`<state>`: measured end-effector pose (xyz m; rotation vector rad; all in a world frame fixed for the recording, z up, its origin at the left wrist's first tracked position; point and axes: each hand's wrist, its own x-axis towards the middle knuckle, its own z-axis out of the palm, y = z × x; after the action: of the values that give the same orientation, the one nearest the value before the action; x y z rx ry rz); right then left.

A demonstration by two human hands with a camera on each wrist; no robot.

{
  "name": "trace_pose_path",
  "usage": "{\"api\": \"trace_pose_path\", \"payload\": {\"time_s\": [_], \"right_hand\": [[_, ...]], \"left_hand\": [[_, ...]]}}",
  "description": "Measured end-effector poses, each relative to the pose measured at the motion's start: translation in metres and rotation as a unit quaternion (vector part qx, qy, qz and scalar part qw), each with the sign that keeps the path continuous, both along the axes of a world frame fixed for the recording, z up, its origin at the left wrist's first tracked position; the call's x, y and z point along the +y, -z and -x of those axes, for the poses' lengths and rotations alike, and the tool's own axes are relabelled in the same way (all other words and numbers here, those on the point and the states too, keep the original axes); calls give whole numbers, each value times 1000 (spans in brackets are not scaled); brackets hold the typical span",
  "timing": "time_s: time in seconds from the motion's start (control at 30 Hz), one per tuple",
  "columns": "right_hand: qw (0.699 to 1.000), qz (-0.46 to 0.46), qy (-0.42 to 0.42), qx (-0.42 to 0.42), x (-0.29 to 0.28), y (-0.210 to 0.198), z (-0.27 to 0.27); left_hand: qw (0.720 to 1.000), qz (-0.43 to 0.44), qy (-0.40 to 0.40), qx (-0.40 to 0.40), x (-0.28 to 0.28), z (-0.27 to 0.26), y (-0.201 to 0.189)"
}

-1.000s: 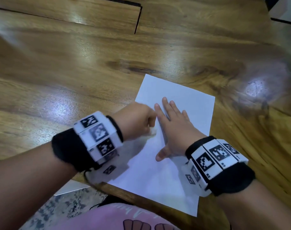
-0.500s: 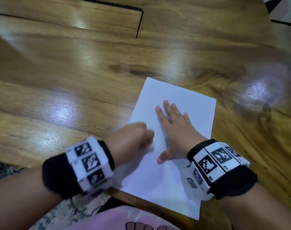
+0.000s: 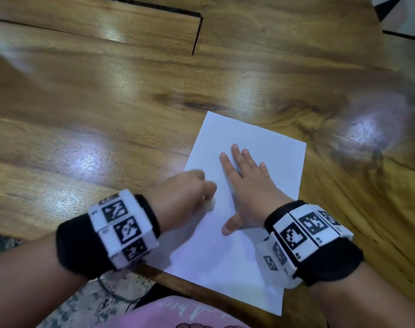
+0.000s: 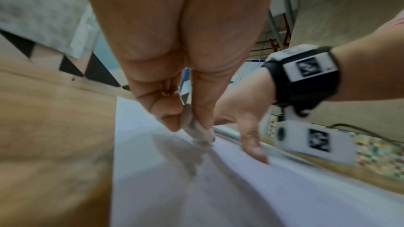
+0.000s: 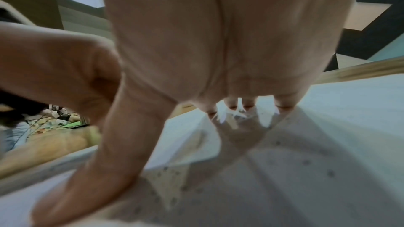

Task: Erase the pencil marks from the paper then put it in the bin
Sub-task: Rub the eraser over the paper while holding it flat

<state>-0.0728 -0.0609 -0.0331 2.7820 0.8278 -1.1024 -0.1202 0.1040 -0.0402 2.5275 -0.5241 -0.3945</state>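
A white sheet of paper (image 3: 256,143) lies on the wooden table (image 3: 107,102), its near corner hanging over the table's front edge. My right hand (image 3: 246,183) lies flat on the sheet with fingers spread, pressing it down. My left hand (image 3: 187,192) is curled at the sheet's left side and pinches a small pale eraser (image 3: 210,204), whose tip touches the paper. In the left wrist view the eraser (image 4: 196,130) shows between thumb and finger on the paper (image 4: 196,187). In the right wrist view my right hand (image 5: 240,106) rests fingertips and thumb on the paper (image 5: 328,127). Pencil marks are too faint to make out.
The table's front edge (image 3: 190,287) runs just below the hands, with a patterned floor (image 3: 88,304) and pink clothing (image 3: 178,316) beneath. A dark seam (image 3: 197,34) crosses the far tabletop. No bin is in view.
My left hand with the eraser has slid back and forth beside the right hand, drawing toward me and then out again. The right hand and the paper have stayed put.
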Motion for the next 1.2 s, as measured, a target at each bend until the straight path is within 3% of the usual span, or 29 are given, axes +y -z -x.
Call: {"api": "trace_pose_path", "payload": {"time_s": [0.13, 0.3, 0.43, 0.57, 0.67, 0.8, 0.97, 1.03, 1.2], "right_hand": [[1000, 1, 1, 4, 0, 0, 0], [1000, 6, 0, 5, 0, -2, 0], [1000, 5, 0, 1, 0, -1, 1], [1000, 7, 0, 0, 1, -2, 1], [1000, 12, -2, -2, 1, -3, 1], [1000, 12, -1, 1, 2, -4, 1], [1000, 17, -3, 5, 2, -3, 0], [1000, 15, -2, 4, 2, -3, 1], [1000, 14, -1, 1, 2, -2, 1]], "left_hand": [[1000, 2, -12, -8, 3, 15, 8], [998, 4, 24, 59, 13, 73, 5], [995, 27, 20, 90, 15, 44, 1], [997, -10, -74, -25, 16, -15, -6], [992, -57, -114, -11, 8, -49, -6], [996, -15, -85, -36, 9, -15, 0], [997, 4, -54, 57, 28, 58, 4], [996, 20, -64, 64, 29, 50, 3], [991, 8, -123, -43, 14, -14, -1]]}}
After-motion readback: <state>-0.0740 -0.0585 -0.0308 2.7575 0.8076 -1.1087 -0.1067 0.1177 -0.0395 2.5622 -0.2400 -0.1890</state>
